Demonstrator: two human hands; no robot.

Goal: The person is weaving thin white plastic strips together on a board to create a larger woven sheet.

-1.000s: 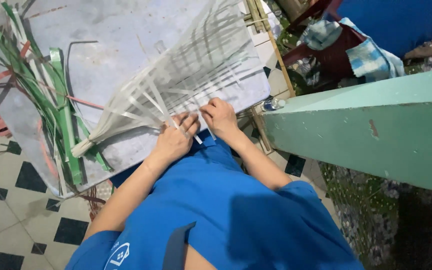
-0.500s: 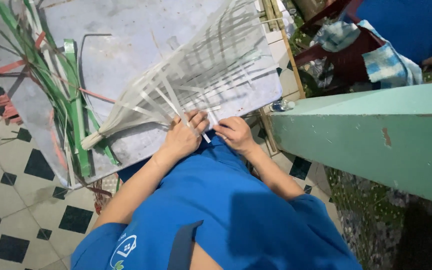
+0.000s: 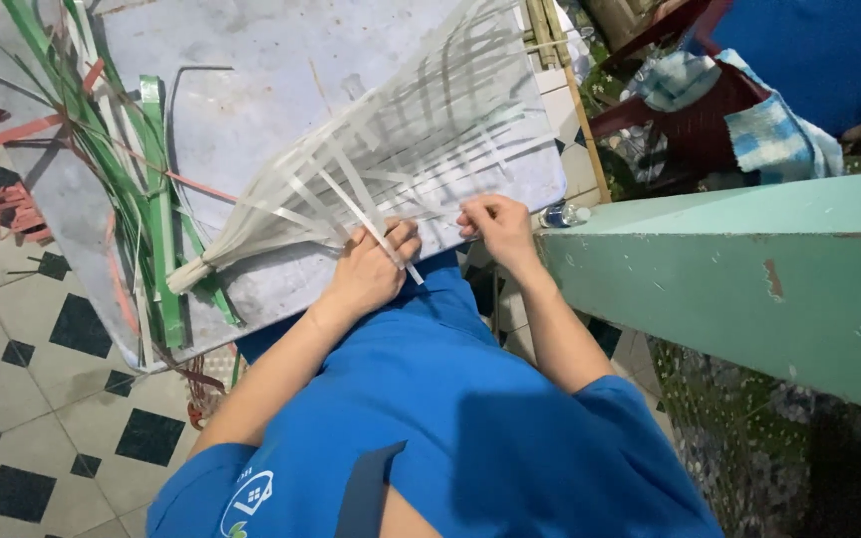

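Hands Working White Strips at the Board's Near Edge

Fingers of the left hand point(image 3: 366, 274) are curling closed over a few white strips, pinching them against the near edge of the grey board point(image 3: 251, 70), with the forearm reaching in from the lower left. The right hand point(image 3: 495, 224) is sitting just beside it, toward the board's near right corner, its fingers bent shut and nipping the end of one strip between thumb and fingertips. Both wrists are angling inward toward each other.

The woven mat of white strips point(image 3: 421, 149) is lying flat across the board, interlaced loosely, its loose ends gathering into a bundle toward the left. Green strips point(image 3: 156, 229) are lying along the board's left edge, well apart from the hands. A pale green beam point(image 3: 739, 269) is running beside the right forearm.
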